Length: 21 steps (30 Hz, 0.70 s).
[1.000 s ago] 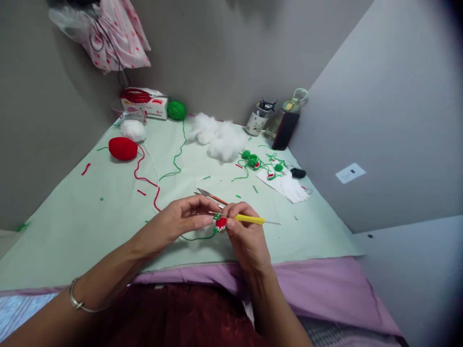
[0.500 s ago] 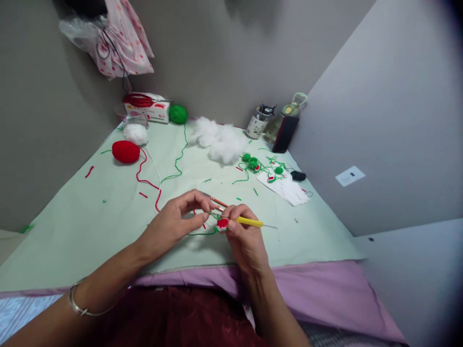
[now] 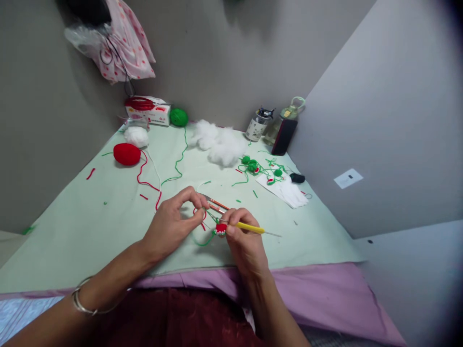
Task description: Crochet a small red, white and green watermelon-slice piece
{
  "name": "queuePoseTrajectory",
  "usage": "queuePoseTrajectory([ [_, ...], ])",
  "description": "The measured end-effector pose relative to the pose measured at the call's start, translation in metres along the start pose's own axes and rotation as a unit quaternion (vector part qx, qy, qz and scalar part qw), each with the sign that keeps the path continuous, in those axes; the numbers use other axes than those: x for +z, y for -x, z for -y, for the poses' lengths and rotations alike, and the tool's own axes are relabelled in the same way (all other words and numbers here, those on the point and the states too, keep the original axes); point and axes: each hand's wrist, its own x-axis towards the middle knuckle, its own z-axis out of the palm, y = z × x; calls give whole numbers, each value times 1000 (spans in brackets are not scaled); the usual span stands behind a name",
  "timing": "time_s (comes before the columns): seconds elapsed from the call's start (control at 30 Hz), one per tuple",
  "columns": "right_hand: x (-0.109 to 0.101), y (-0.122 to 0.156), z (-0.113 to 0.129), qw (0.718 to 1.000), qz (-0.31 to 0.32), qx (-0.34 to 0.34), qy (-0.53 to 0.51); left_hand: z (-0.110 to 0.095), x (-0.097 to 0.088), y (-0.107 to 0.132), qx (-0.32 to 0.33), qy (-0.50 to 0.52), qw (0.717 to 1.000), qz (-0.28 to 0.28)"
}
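My right hand [image 3: 246, 238] grips a crochet hook [image 3: 250, 227] by its yellow handle, together with a small crocheted piece [image 3: 221, 228] in red with a white and green edge. To the left, thumb and forefinger of my left hand [image 3: 173, 217] pinch green yarn [image 3: 211, 215], which runs taut to the piece. A slack green strand curves below, between the hands. Behind my fingers lies a pair of scissors [image 3: 217, 205] with orange handles, partly covered by my right hand.
A red yarn ball [image 3: 127, 153], a white yarn ball [image 3: 136, 137] and a green yarn ball [image 3: 178, 117] sit at the left back. White stuffing [image 3: 226, 147] lies mid-back. Tangled green pieces [image 3: 252, 166] and white paper [image 3: 285, 190] are at right, near a pen cup [image 3: 256, 129] and phone [image 3: 284, 137].
My left hand has drawn slightly left, away from the piece, stretching the green yarn between them. The lower green strand now hangs in a curve. The right hand keeps its hold.
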Motion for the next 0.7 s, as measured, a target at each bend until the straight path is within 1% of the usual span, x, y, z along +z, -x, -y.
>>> queuePoseTrajectory([
  [0.03,0,0,0,1000,-2,-3,1,1,-1,0,-10,17,1000,3],
  [0.1,1,0,1,1000,-7,-9,3,4,-2,0,-58,115,991,39],
  [0.2,1,-1,3,1000,-9,-7,-1,5,1,2,-142,282,946,77],
  [0.23,1,-1,3,1000,-7,-5,-5,4,2,3,-157,310,934,86],
  [0.27,1,0,4,1000,-2,-2,-11,2,2,4,-163,320,929,95],
  [0.3,1,0,4,1000,6,2,-18,0,2,5,-161,316,929,103],
  [0.4,3,2,5,999,34,16,-36,-8,-2,5,-150,287,940,109],
  [0.5,5,2,7,998,43,19,-32,-11,-8,4,-127,267,946,136],
  [0.53,6,2,7,999,43,17,-29,-11,-9,4,-111,236,955,141],
  [0.57,6,1,8,999,43,15,-26,-11,-11,3,-89,183,970,131],
  [0.6,6,1,8,999,45,15,-24,-11,-11,1,-59,111,987,103],
  [0.63,6,0,8,999,46,16,-24,-11,-12,-1,-25,32,997,61],
  [0.67,6,-1,8,999,45,17,-24,-11,-12,-2,3,-38,999,18],
  [0.7,6,-2,8,999,42,18,-23,-12,-12,-4,22,-76,997,-14],
])
